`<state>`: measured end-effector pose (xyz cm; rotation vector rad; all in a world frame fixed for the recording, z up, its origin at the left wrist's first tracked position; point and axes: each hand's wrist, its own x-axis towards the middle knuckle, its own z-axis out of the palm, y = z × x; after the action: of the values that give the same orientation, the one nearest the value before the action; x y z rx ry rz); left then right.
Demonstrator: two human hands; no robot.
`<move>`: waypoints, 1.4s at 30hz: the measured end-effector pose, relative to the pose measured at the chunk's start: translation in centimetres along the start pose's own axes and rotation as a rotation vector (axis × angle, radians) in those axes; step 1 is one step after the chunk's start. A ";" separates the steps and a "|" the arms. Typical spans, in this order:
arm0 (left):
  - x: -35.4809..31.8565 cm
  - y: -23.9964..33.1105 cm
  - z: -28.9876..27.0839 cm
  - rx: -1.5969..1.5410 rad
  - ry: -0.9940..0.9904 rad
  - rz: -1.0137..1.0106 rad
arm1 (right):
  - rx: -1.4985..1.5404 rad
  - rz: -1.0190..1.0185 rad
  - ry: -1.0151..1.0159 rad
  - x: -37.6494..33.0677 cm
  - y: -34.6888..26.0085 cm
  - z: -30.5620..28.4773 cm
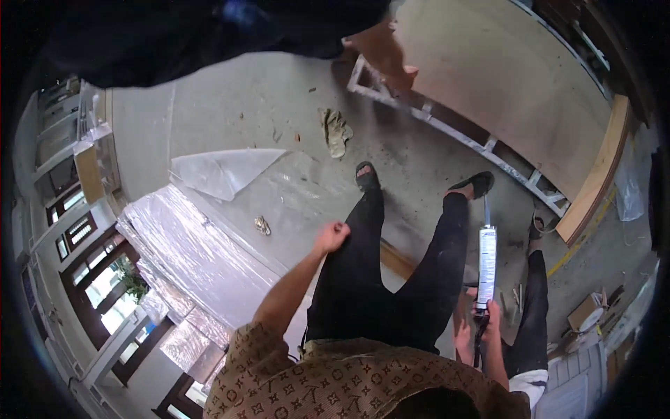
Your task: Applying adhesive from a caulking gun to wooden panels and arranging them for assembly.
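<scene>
The person's right hand (pixel 490 312) gripped a white caulk tube in its gun (pixel 486 262), long axis upright in view, nozzle pointing toward the concrete floor (pixel 279 98). The left hand (pixel 331 236) was fisted, empty.

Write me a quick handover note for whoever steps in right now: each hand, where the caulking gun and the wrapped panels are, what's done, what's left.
Left hand: closed in a loose fist, holding nothing, raised above the plastic-wrapped panels at the left.
Right hand: gripping the handle end of the caulking gun, nozzle pointing away toward the floor by the right foot.
Another person's hand is close beside the gun's handle.
Done: gun is in hand, tube loaded.
Left: no sealant bead visible anywhere; application not begun.
</scene>
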<state>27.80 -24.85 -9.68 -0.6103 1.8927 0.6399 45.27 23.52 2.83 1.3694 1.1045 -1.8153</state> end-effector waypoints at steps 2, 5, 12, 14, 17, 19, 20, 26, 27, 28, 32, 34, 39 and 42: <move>5.5 -5.5 -2.9 0.099 0.244 0.075 | 0.147 0.072 0.133 -1.3 3.1 5.5; 15.4 -10.9 -6.6 0.258 0.391 0.216 | -0.358 0.047 -0.086 3.6 14.1 -3.4; 39.1 -11.4 -5.0 0.095 0.398 0.021 | -1.408 -0.094 -0.306 3.1 6.5 8.0; 45.6 -12.4 -4.5 0.151 0.534 0.205 | -1.212 0.155 -0.164 4.7 6.9 5.8; 50.5 -17.3 -5.5 0.306 0.716 0.156 | -1.134 0.241 -0.343 8.1 2.9 14.1; 52.0 -15.7 -3.7 0.331 0.839 0.232 | -0.997 0.292 -0.186 7.9 2.4 16.1; 52.0 -13.6 -2.9 0.090 0.805 0.292 | -1.037 0.183 -0.201 8.0 2.7 15.1; 37.0 -10.5 -2.7 -0.579 0.964 0.264 | -1.138 0.153 -0.173 4.8 4.0 6.8; 33.3 -11.3 -1.8 -0.550 0.967 0.236 | -1.264 0.235 -0.168 4.2 3.1 7.4; 29.4 -12.9 -1.5 -0.515 0.895 0.200 | -1.386 0.322 -0.164 3.9 2.1 7.9; 15.3 -18.6 1.8 -0.548 0.721 0.150 | -0.512 0.371 0.174 0.0 0.8 7.6; 8.6 -24.1 3.3 -0.540 0.481 -0.126 | -1.575 -0.043 -0.303 -0.7 -1.6 5.6; -4.6 -28.3 2.6 -0.103 0.240 0.084 | -0.803 -0.070 -0.079 -4.8 -1.3 3.7; -8.7 -26.6 0.0 -0.142 0.317 0.143 | -0.438 -0.500 -0.425 -12.7 -1.2 5.2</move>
<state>48.62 -43.14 -5.96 -0.7042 2.2148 0.8130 45.45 19.27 15.97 0.4470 1.5698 -1.9133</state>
